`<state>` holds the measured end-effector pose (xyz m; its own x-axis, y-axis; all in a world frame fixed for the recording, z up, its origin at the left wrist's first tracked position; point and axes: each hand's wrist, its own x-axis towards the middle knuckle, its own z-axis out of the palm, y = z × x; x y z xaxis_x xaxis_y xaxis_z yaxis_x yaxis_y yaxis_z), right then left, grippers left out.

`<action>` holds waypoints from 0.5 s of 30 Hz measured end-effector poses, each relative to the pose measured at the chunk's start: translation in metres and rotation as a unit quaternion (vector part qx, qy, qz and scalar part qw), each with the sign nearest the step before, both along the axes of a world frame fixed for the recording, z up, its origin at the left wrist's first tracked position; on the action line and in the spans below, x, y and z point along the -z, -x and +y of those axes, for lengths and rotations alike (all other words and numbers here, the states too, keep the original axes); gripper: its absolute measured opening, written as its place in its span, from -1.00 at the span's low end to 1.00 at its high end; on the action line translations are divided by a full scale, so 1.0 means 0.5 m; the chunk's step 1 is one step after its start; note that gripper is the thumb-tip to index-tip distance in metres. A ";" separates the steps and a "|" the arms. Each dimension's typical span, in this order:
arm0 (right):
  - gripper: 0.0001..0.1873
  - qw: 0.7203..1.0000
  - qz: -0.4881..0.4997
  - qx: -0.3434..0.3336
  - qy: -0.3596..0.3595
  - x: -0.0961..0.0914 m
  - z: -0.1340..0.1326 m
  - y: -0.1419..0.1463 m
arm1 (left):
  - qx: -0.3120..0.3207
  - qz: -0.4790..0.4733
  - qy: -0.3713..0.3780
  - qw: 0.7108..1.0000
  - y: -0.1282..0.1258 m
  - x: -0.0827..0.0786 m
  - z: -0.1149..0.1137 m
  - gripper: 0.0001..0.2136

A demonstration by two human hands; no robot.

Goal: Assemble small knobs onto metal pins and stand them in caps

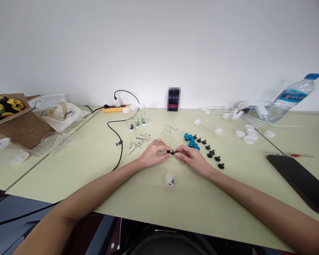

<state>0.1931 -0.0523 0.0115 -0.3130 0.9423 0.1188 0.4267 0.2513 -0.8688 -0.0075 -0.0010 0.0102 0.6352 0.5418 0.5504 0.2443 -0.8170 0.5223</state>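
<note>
Both my hands meet at the middle of the pale green table [138, 198]. My left hand [156, 153] and my right hand [189, 158] pinch a small black part [171, 152] between their fingertips. A thin metal pin seems to run through it, though it is too small to be sure. Just beyond my right hand lie several blue knobs [191, 140] and several black knobs [212, 153]. Loose metal pins [139, 142] are scattered beyond my left hand. A small white cap [169, 180] holding tiny parts sits in front of my hands.
A black cable [119, 141] runs from a yellow power strip [115, 108]. Three small vials [137, 120] stand behind the pins. White caps [248, 135], clear tubes and a water bottle [289, 97] lie at right, beside a dark tray [303, 182]. A cardboard box [16, 122] and bags sit at left.
</note>
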 end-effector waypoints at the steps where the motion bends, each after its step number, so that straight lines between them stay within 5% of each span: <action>1: -0.72 1.000 0.002 0.000 0.000 -0.001 0.000 0.000 | 0.001 0.000 0.000 1.000 0.000 0.000 0.000 -0.84; 15: -0.59 0.999 -0.041 0.016 -0.020 -0.007 -0.002 0.000 | -0.004 -0.007 -0.013 1.000 -0.002 0.001 0.001 -0.82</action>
